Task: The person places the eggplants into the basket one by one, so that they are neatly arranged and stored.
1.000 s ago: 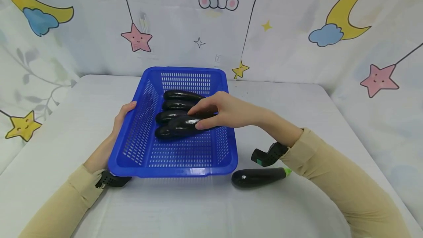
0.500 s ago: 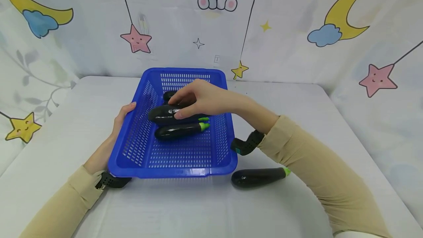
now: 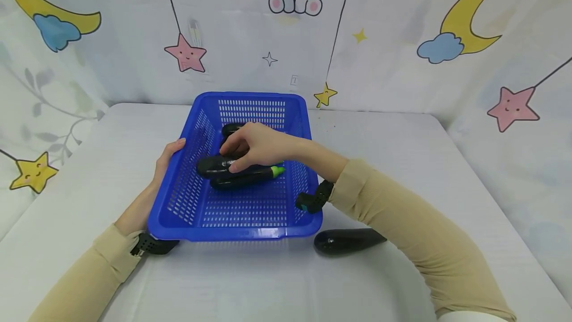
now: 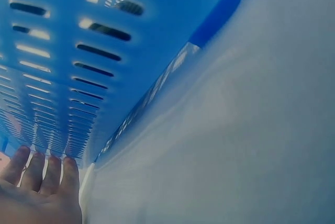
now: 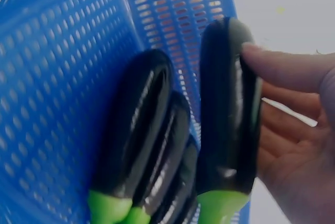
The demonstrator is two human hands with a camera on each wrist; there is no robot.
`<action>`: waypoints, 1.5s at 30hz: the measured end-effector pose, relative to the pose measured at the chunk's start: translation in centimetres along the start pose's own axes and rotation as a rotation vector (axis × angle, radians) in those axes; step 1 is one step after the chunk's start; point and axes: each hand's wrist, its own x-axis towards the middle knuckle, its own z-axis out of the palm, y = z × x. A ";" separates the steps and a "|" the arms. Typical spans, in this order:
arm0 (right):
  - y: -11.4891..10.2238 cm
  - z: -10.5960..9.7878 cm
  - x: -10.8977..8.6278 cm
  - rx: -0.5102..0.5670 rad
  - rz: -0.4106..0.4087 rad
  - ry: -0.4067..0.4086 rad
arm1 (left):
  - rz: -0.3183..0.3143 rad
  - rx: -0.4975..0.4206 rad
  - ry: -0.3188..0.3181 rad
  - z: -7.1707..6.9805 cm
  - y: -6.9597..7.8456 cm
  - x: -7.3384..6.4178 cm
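My right hand (image 3: 263, 145) pinches a dark, glossy eggplant (image 3: 212, 167) between thumb and fingers, inside the blue basket (image 3: 234, 233). In the right wrist view the held eggplant (image 5: 227, 109) has its green stem end pointing down, and the thumb lies along its upper part. Beside it several more eggplants (image 5: 133, 130) lie side by side; in the head view one eggplant (image 3: 246, 180) shows in front, others partly behind the hand. My left hand (image 3: 164, 163) holds the basket's left side, a digit at the rim. In the left wrist view its fingers (image 4: 49, 177) touch the perforated outer wall.
Another eggplant (image 3: 344, 241) lies on the white table (image 3: 250, 282), right of the basket's front corner, its stem end hidden by the right sleeve (image 3: 402, 227). A cartoon-printed curtain (image 3: 232, 24) hangs behind the table.
My right hand has carried the eggplant leftward within the basket, then a little toward the front. The left hand and basket have stayed in place. The right sleeve now covers the table eggplant's stem.
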 end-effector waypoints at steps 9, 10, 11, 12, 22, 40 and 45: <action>0.9 2.1 1.1 -0.053 0.017 -0.050 | 0.010 0.012 0.009 -0.1 -0.3 0.2; 1.0 2.3 1.1 -0.047 0.014 -0.057 | 0.010 0.016 0.011 -0.1 -0.3 0.3; 1.0 2.6 1.2 -0.039 0.011 -0.063 | 0.009 0.026 0.015 0.0 -0.3 0.3; 1.0 2.8 1.2 -0.032 0.007 -0.070 | 0.004 0.038 0.025 0.0 -0.3 0.3; 1.2 4.2 1.1 -0.086 0.035 -0.140 | -0.009 0.058 0.046 0.1 0.0 0.4; 2.0 5.1 1.5 -0.107 0.041 -0.088 | -0.026 0.036 0.045 -0.1 0.1 0.0; 2.1 5.1 1.3 -0.067 0.047 -0.065 | -0.025 0.040 0.066 -0.1 0.0 0.0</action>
